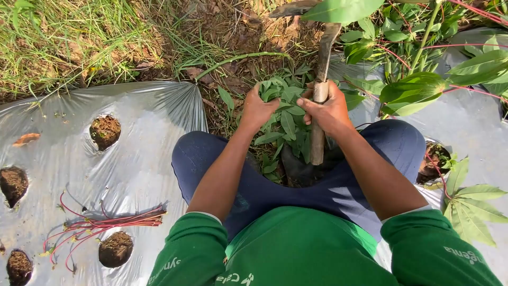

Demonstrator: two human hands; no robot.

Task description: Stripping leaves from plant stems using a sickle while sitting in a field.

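my left hand [257, 109] is closed around a bunch of green leaves [286, 124] held between my knees, and my right hand [329, 109] has its fingers wrapped tight on the wooden handle of a blade tool [319, 114] standing upright just beside the bunch. i judge i'm mid-way through cutting or trimming the leaves. any cut calls for keeping my left fingers apart from the edge. the blade's top is partly covered by an overhanging leaf, and the stems' base is hidden. a pile of red stalks [106, 225] lies on the silver plastic mulch [153, 132].
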